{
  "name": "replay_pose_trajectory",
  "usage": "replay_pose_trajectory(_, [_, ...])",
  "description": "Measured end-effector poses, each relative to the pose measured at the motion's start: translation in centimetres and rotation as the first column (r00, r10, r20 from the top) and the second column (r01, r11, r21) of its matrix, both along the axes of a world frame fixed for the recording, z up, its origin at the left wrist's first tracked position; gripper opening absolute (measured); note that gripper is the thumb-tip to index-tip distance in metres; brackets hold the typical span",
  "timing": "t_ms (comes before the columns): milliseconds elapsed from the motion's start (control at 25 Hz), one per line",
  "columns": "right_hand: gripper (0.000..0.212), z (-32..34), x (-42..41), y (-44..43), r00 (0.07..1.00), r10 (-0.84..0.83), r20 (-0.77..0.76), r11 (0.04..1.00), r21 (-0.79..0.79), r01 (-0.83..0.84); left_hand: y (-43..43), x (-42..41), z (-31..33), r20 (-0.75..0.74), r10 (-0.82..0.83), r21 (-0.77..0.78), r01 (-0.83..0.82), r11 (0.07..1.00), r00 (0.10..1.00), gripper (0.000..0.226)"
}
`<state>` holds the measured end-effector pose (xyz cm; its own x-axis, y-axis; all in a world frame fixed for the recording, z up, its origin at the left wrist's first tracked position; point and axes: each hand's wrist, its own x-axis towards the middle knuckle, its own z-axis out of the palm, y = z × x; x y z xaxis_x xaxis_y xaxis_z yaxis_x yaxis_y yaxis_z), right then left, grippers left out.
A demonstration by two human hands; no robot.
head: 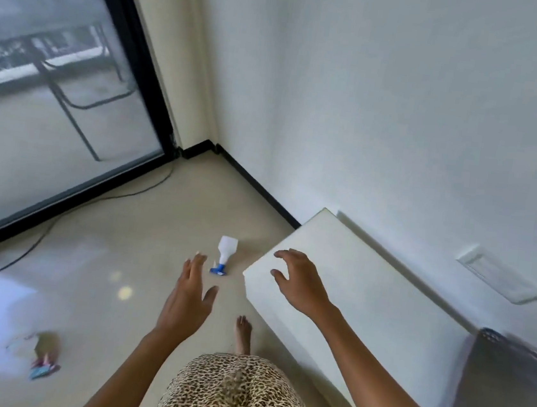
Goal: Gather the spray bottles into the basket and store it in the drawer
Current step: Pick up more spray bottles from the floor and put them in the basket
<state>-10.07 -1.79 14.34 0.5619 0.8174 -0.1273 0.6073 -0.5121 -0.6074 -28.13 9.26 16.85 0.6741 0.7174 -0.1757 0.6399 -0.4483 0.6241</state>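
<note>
I wear a leopard-print garment (238,397), tan with dark brown and black spots, at six o'clock in view; its cut I cannot tell. Both arms (128,364) are bare, from frame edge to left hand (187,298) and right hand (298,283). One foot (243,332), at twelve o'clock from the garment, is bare too.

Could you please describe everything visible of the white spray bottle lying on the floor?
The spray bottle looks like white plastic with a blue trigger head. It lies on its side on the beige floor, head toward the person, base toward the wall, just left of the white cabinet corner. Only the floor touches it; the left hand hovers close, apart.
</note>
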Motion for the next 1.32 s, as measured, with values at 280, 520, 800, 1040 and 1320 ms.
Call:
replay_pose_trajectory(280, [0.034,-5.8,5.0,14.5,0.99,0.101,-0.094,0.983,-0.143,-0.114,13.1,5.9,-4.6,-0.13,0.046,-0.077,-0.056,0.995,0.99,0.059])
replay_pose_trajectory(520, [0.036,-16.3,7.7,23.8,0.945,0.296,-0.137,0.877,-0.354,-0.326,22.5,9.8,-14.5,-0.347,0.032,-0.232,-0.119,0.965,0.937,0.059])
replay_pose_trajectory(800, [0.043,-38.8,7.9,31.6,0.728,0.683,-0.056,0.554,-0.61,-0.567,27.3,10.4,-36.7,-0.482,-0.04,-0.367,-0.16,0.917,0.875,0.057])
replay_pose_trajectory(1040, [0.048,-59.3,6.5,37.9,0.368,0.921,0.127,0.33,-0.757,-0.564,30.8,9.5,-57.4,-0.461,-0.092,-0.368,-0.096,0.925,0.883,0.055])
replay_pose_trajectory(1320, [0.051,-69.6,7.5,40.4,0.143,0.966,0.217,0.26,-0.826,-0.5,31.7,6.9,-66.8,-0.441,-0.009,-0.315,-0.146,0.938,0.897,0.045])
